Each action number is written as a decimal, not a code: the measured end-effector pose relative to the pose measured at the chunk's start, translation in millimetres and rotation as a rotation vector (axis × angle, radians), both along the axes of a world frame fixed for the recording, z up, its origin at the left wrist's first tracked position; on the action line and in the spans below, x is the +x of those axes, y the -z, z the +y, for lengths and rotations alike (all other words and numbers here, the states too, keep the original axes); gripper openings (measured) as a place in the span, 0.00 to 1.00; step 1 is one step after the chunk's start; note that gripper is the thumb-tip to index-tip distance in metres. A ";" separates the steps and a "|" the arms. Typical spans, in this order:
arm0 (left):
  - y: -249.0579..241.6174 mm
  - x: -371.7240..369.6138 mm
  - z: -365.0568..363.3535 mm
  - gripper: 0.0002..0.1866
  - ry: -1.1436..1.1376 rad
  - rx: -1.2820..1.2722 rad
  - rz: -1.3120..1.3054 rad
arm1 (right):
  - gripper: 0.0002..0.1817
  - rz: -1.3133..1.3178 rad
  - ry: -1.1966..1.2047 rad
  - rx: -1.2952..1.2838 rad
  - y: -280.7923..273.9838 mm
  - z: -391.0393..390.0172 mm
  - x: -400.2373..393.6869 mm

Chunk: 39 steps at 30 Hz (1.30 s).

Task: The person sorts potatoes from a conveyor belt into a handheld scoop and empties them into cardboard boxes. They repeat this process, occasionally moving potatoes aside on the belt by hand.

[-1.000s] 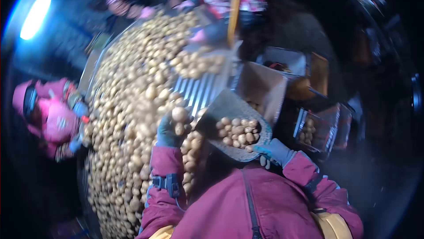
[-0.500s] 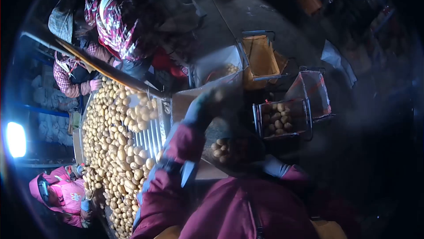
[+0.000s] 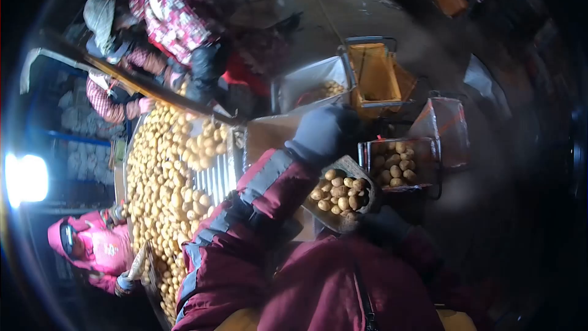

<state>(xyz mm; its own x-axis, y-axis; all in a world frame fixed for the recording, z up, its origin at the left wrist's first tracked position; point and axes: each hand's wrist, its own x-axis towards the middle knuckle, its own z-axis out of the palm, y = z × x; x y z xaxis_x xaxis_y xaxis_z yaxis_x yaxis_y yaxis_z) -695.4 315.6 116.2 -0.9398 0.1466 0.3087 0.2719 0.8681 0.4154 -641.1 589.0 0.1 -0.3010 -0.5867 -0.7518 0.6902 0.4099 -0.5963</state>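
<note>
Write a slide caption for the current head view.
Gloved left hand near a scoop of potatoes, right hand at the scoop's edge, a larger potato heap alongside.

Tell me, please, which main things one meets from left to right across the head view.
Glowing white lamp, person in pink hooded jacket, heap of rounded yellow-brown potatoes, silver slatted metal grate, grey rounded scoop carrying potatoes, metal-framed box holding potatoes, pale sheet.

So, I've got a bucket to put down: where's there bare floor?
Probably best, the floor beyond the yellow crate; a dimmer patch lies between that crate and the pale sheet. It's crowded where potatoes lie heaped, and around the left hand and loaded scoop.
</note>
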 end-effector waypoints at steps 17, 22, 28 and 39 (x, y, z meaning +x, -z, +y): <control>-195.9 247.3 58.2 0.15 -0.346 0.390 0.418 | 0.19 0.113 -0.717 0.152 -58.5 -138.2 56.7; -206.5 318.1 37.9 0.14 -0.298 0.409 0.379 | 0.21 0.158 -0.863 0.158 -73.4 -180.4 107.5; -214.8 384.7 20.9 0.12 -0.328 0.449 0.398 | 0.21 0.137 -0.996 0.066 -73.3 -214.1 162.0; -213.6 469.0 1.5 0.10 -0.350 0.503 0.401 | 0.18 0.176 -1.046 0.007 -62.4 -249.5 237.7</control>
<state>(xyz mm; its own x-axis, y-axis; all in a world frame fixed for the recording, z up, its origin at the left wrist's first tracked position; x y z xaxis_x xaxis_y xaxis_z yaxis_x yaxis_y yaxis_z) -226.4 317.1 329.8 -0.7064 -0.3913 0.5898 0.2286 0.6626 0.7133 -403.5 339.5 62.5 0.2460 -0.6123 -0.7514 -0.1040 0.7541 -0.6485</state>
